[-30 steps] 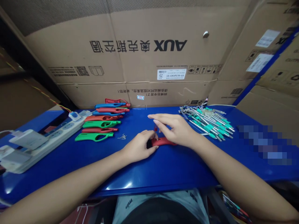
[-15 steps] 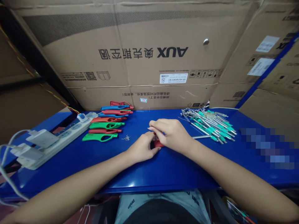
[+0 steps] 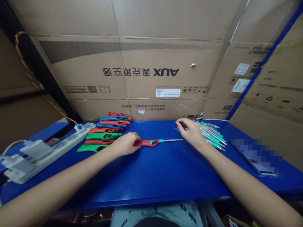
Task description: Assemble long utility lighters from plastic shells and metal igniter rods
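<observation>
A red long-nosed lighter [image 3: 147, 143] with a green trigger and collar lies across the middle of the table, its thin metal tube pointing right. My left hand [image 3: 127, 144] is closed around the lighter's rear end, which its fingers hide. My right hand [image 3: 190, 130] is raised beyond the tube's tip, at the left side of a pile of metal lighter tubes with green parts [image 3: 216, 137]. Its thumb and fingers are curled together; what lies between them, if anything, is too small to make out.
Several red, blue, orange and green lighter handles [image 3: 104, 136] lie in a row at the left. Beside them runs a white power strip [image 3: 59, 146] with plugs and cables. A phone [image 3: 253, 160] rests at the right. Cardboard [image 3: 142, 53] stands behind the blue table [image 3: 151, 176].
My hands have separated. The left has moved left along the red lighter, now in plain view; the right has let go and moved right toward the tube pile. The camera view has shifted.
</observation>
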`<state>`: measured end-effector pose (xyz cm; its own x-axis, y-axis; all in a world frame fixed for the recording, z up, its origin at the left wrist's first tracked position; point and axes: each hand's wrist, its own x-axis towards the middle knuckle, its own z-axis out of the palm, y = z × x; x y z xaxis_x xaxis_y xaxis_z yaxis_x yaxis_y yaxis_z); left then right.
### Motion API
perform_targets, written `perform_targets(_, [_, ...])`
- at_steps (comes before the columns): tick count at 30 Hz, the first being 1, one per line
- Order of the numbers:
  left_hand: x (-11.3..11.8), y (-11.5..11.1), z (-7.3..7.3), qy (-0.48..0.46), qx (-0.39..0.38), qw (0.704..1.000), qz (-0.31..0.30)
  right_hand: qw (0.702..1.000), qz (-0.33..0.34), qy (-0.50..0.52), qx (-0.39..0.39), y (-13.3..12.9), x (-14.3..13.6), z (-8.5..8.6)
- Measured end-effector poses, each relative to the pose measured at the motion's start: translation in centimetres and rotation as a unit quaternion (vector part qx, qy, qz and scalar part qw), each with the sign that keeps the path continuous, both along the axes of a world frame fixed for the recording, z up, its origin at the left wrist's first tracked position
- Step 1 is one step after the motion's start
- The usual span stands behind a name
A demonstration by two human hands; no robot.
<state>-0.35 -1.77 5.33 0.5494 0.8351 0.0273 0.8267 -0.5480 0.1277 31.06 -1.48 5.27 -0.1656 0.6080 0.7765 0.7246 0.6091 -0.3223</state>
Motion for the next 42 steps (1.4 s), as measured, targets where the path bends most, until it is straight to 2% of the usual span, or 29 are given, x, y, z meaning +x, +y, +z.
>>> perform_targets(2, [-0.4, 1.6, 0.4, 0.015, 0.008, 0.999, 0.027, 1.0, -0.01, -0.014, 0.017, 0.8, 1.1, -1.6])
perform_targets(5, [-0.4, 3.6, 0.9, 0.045, 0.013, 0.995, 0.085, 1.0, -0.008, -0.004, -0.007, 1.4, 1.8, -3.0])
perform_targets(13, [2.0, 6.9, 1.2, 0.087, 0.028, 0.976, 0.197, 0.985, -0.003, -0.081, -0.15, 1.4, 1.9, -3.6])
perform_targets(20, [3.4, 9.6, 0.3, 0.045, 0.041, 0.982, 0.18, 0.968, -0.024, -0.121, -0.218, 1.4, 1.4, -5.1])
perform_targets(25, [3.5, 11.3, -0.4, 0.012, 0.053, 0.985, 0.167, 0.961, -0.062, -0.134, -0.235, 1.9, 2.2, -5.2])
perform_targets(30, [3.5, 12.4, -0.6, 0.008, 0.051, 0.986, 0.156, 0.959, -0.083, -0.135, -0.234, 2.3, 2.7, -5.1])
perform_targets(36, [3.4, 12.4, -0.6, 0.017, 0.063, 0.984, 0.166, 0.962, -0.064, -0.143, -0.222, 2.1, 2.2, -5.0])
perform_targets(42, [3.8, 10.4, -0.6, 0.014, 0.115, 0.981, 0.155, 0.958, -0.066, -0.155, -0.232, 1.8, 2.0, -5.2])
